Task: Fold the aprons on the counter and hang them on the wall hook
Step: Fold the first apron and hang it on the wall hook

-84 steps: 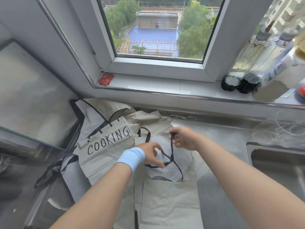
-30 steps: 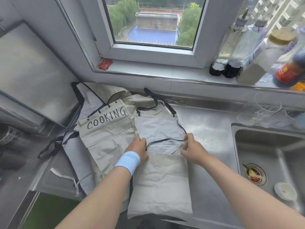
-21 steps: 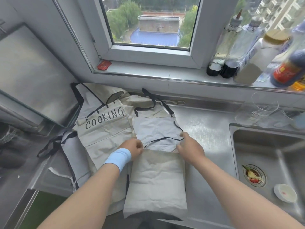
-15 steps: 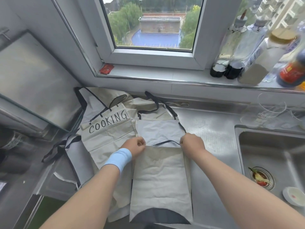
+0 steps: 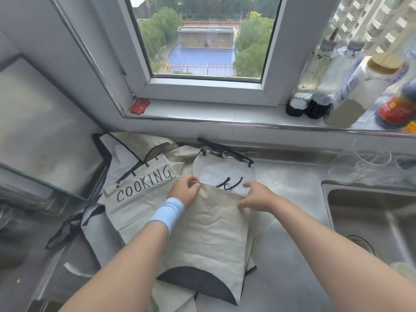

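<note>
Apron (image 5: 211,230) half-folded on counter (image 5: 289,176): light, limp cloth, likely best held at fold corners. Left hand (image 5: 185,190) pinches one corner; right hand (image 5: 255,197) is blurred, and I cannot tell its grip.

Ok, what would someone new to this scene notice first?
The left hand, wearing a blue wristband, and the right hand meet at the top edge of a folded beige apron at centre. Beside it on the left lies a second apron printed COOKING; bottles crowd the windowsill at upper right.
</note>
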{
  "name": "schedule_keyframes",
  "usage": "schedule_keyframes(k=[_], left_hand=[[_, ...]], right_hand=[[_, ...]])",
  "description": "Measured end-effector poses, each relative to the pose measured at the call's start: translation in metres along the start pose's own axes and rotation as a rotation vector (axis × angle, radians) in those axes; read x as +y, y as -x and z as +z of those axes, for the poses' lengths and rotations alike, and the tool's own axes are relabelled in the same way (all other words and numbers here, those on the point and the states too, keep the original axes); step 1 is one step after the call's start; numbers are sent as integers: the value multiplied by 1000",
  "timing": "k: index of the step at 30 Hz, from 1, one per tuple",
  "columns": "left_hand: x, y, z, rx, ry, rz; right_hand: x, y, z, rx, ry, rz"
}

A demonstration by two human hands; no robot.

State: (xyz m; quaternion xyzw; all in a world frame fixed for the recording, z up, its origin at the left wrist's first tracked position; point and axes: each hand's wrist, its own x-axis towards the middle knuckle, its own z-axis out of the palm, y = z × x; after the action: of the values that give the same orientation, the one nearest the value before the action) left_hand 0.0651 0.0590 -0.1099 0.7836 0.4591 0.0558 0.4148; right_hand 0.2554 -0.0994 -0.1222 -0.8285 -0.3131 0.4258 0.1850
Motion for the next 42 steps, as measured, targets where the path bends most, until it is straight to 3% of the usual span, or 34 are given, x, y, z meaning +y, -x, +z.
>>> schedule_keyframes(k=[4,9,11,14,16,18,24,31,36,39,42], left_hand=[[-16,-17,9,-48,-203,-83],[-28,-6,16,174,-401,173],[-35,-2,15,3,-446,221],[-42,13,14,-331,-590,102],[-43,23,17,-300,-694,158],[-39,38,18,-218,-738,237],[-34,95,33,-433,-728,97],[-60,146,49,-436,-830,187],[-53,160,41,-372,-815,172],[-38,154,27,-340,-761,78],[-19,149,7,-421,-754,50]], right_hand=[[16,-10,-2,166,-19,75],[23,-8,34,379,249,-26],[23,-2,43,447,418,-167],[18,18,52,297,480,-332],[15,38,61,89,532,-401],[13,58,73,-13,577,-468],[27,105,116,-68,711,-510],[43,117,128,9,893,-498],[31,131,107,88,694,-519],[31,134,86,110,401,-437],[34,146,68,68,108,-338]])
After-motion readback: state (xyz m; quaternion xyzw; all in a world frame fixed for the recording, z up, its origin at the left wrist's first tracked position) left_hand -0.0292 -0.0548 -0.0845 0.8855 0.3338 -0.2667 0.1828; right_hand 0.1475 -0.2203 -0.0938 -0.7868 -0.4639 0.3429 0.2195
